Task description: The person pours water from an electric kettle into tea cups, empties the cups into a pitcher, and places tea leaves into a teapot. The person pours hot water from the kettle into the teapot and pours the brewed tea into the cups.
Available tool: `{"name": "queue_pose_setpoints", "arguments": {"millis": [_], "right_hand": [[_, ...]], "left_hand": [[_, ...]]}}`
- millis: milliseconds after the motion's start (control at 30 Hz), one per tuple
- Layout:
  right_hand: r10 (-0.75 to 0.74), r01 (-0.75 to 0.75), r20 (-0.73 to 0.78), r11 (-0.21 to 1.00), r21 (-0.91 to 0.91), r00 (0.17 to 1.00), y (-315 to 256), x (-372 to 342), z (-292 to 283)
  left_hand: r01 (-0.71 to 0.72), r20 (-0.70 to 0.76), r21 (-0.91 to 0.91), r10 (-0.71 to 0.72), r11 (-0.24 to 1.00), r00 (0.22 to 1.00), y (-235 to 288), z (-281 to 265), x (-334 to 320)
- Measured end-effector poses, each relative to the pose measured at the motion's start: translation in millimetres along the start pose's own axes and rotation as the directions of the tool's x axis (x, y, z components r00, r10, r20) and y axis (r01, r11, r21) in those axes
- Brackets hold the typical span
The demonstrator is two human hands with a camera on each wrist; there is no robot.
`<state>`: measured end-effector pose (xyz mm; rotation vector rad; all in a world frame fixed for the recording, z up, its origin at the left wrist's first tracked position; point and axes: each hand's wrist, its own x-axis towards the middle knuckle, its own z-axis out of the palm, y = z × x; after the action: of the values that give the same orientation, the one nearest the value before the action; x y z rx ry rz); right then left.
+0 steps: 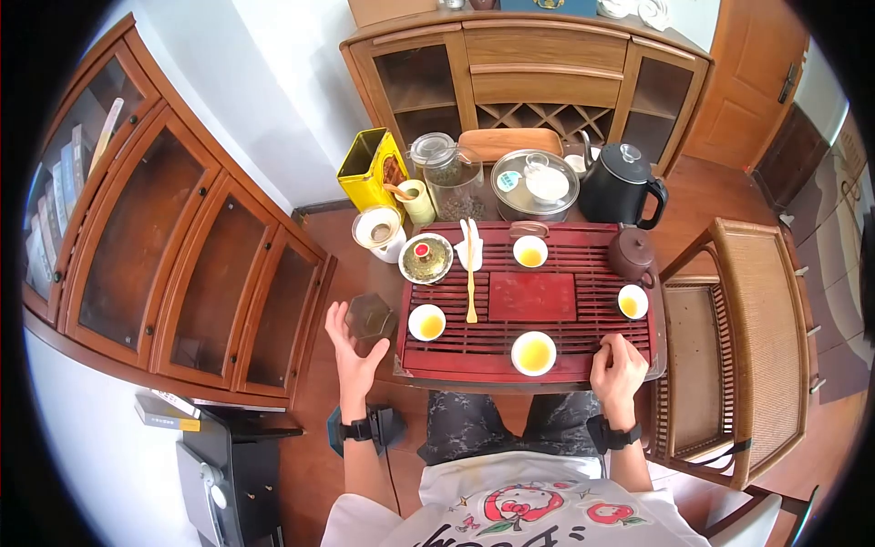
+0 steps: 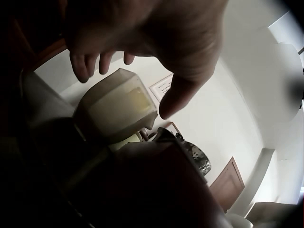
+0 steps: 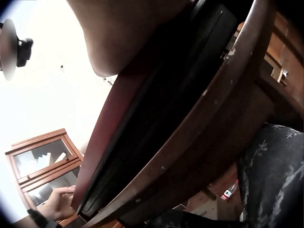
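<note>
A white shirt (image 1: 483,483) is worn. The translucent pitcher (image 1: 371,316) beside the red tray (image 1: 465,367) is flanked by the spread, empty left grip (image 1: 355,363); the curled, empty right grip (image 1: 620,369) is rested at the tray's edge.

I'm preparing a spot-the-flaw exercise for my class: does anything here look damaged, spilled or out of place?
Yes: in the right wrist view, the brown table edge has pale spots where its finish looks chipped, standing out against the darker surface. No spill shows on the red tea tray.
</note>
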<state>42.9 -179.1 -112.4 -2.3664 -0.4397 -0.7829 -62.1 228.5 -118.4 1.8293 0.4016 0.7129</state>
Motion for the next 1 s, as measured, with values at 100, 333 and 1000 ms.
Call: {"name": "queue_pose_setpoints", "arguments": {"millis": [100, 333, 1000], "right_hand": [[0.032, -0.032, 0.021, 0.999, 0.008, 0.999, 0, 1, -2], [0.018, -0.018, 0.02, 1.0, 0.004, 1.0, 1, 0, -1], [0.299, -0.37, 0.225, 0.829, 0.42, 0.927, 33, 37, -45]], "left_hand": [[0.054, 0.096, -0.077, -0.047, 0.996, 0.994, -2, 6, 12], [0.073, 0.034, -0.107, -0.069, 0.992, 0.997, -35, 8, 26], [-0.032, 0.254, -0.285, 0.108, 0.958, 0.961, 86, 95, -76]]}}
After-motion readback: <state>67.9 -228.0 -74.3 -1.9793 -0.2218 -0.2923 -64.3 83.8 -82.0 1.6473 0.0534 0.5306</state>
